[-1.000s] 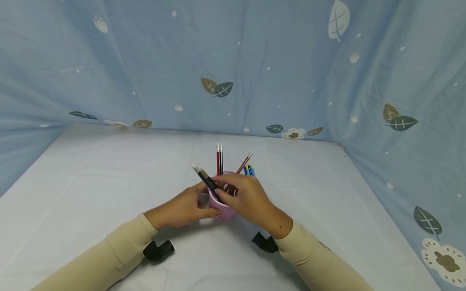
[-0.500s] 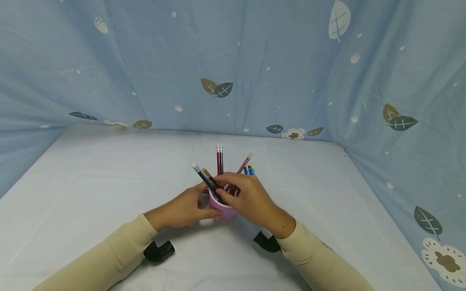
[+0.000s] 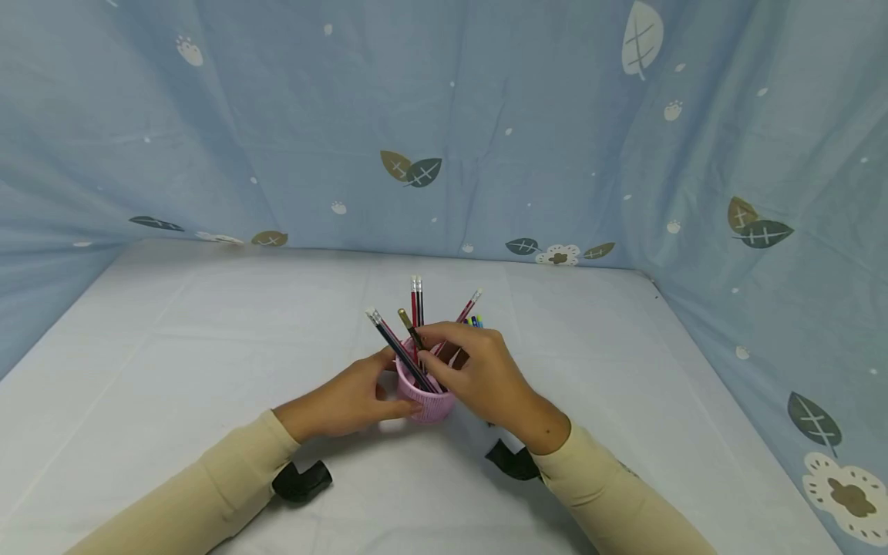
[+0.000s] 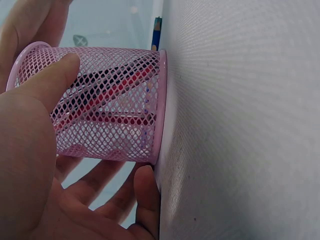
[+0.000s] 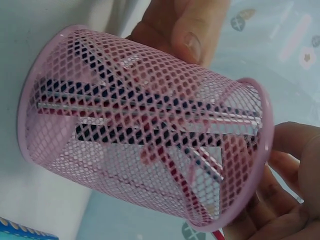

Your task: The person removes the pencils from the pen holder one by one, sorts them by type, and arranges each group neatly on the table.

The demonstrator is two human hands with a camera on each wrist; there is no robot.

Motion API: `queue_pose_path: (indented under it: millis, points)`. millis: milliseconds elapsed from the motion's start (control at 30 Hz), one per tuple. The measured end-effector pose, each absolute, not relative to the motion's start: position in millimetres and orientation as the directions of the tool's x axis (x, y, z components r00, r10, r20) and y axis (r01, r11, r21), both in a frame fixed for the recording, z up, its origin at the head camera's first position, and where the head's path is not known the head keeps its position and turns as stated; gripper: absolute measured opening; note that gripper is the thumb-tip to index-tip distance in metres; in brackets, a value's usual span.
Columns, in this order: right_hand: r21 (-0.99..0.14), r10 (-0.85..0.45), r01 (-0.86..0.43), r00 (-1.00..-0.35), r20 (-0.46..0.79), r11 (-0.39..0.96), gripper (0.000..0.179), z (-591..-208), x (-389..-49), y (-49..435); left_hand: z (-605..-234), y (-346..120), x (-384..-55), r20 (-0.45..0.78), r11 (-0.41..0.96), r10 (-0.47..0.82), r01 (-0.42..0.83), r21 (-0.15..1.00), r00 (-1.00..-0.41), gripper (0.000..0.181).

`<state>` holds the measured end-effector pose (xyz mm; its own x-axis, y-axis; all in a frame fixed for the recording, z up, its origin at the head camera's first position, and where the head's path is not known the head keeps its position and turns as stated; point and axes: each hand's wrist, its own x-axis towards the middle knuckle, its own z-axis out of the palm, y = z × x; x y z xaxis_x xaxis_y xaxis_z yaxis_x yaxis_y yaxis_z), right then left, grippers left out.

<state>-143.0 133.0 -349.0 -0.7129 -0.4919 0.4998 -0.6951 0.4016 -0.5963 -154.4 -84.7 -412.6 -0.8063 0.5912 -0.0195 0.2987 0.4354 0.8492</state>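
Note:
A pink mesh pencil cup stands on the white table in the head view. My left hand holds it round the side, the thumb pressed on the mesh in the left wrist view. Over the rim, my right hand pinches a dark pencil with a gold end; its lower part is down in the cup. Dark pencils with white erasers lean left out of the cup. A red and a black pencil rise at the back, and a red pencil leans right.
Behind my right hand several blue pencils or pens show their ends; a blue one lies by the cup's base in the right wrist view. Black curved pieces sit at both wrists. A blue patterned curtain closes off the back and sides.
My right hand has shifted slightly right, taking the gold-ended pencil away from the left-leaning pencils; it now stands steeper and higher. My left hand stays on the cup.

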Motion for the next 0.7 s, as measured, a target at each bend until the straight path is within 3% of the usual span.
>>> queue_pose_path:
  millis: [700]
  points:
    - [-0.569,-0.314,-0.722,-0.687,0.656,0.394,0.024,-329.5,-148.4,151.2,-415.2,-83.1,-155.8,-0.016,0.452,0.582,0.307,0.837,-0.813,0.080]
